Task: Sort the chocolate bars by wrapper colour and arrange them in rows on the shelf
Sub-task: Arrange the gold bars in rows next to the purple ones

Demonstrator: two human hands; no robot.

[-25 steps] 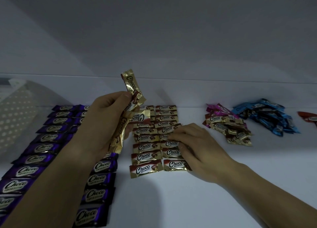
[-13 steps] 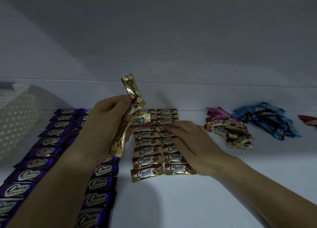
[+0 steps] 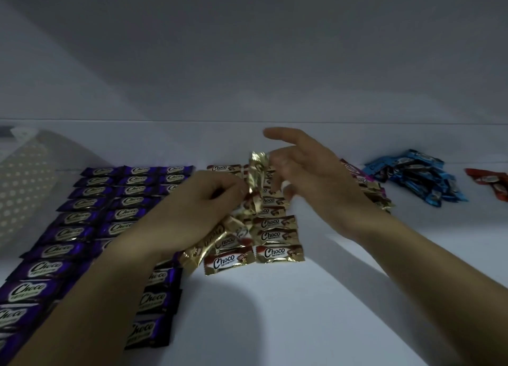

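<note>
My left hand (image 3: 192,200) grips a bunch of gold-wrapped bars (image 3: 255,178), one of which stands upright above the fist. Lifted beside that bar's top end is my right hand (image 3: 316,178), blurred, with its index finger straight and the other fingers loosely spread; it holds nothing that I can see. Under both hands, gold bars (image 3: 277,236) lie in two rows on the white shelf (image 3: 330,310). Purple bars (image 3: 82,217) fill several rows at the left.
An unsorted heap of pink and gold bars (image 3: 376,192) sits right of my right hand, partly hidden by it. Further right lie a blue pile (image 3: 417,178) and a red bar (image 3: 489,181). A white perforated basket (image 3: 22,187) stands at the far left.
My right hand has lifted off the gold rows and risen to the upright bar in my left hand. The left hand has shifted right and lower with its bunch.
</note>
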